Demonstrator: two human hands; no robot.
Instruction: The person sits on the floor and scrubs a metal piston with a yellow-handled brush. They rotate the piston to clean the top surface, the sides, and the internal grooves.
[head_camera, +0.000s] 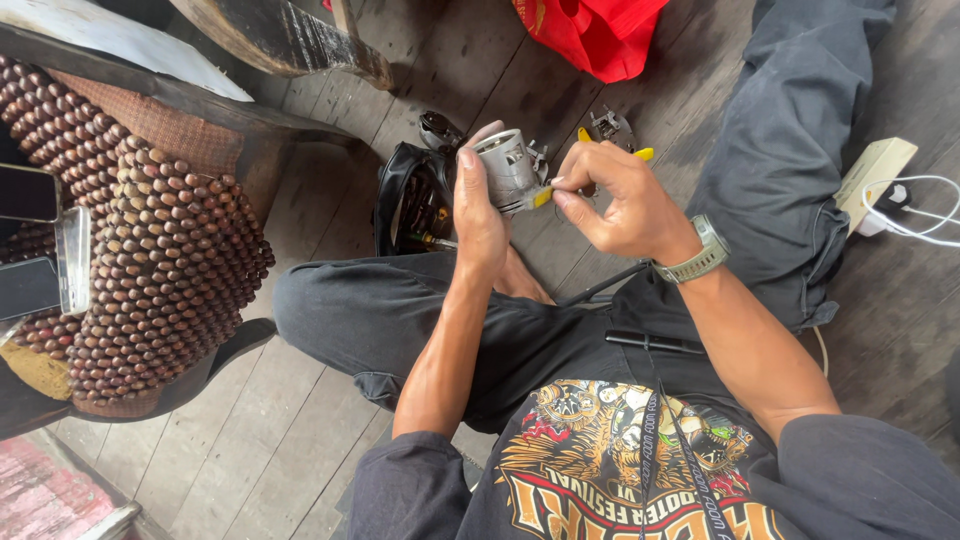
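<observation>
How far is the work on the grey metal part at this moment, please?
Done: the grey metal part is already off the floor, held in the left hand. In hand: the right hand presses a small yellow-handled tool against its side. Left: other small parts lie on the floorboards, and the black bag stands open; how much remains cannot be told.

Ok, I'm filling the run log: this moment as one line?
left hand: holds grey metal cylinder | right hand: yellow-handled tool against it | setting: seated, wooden floor
</observation>
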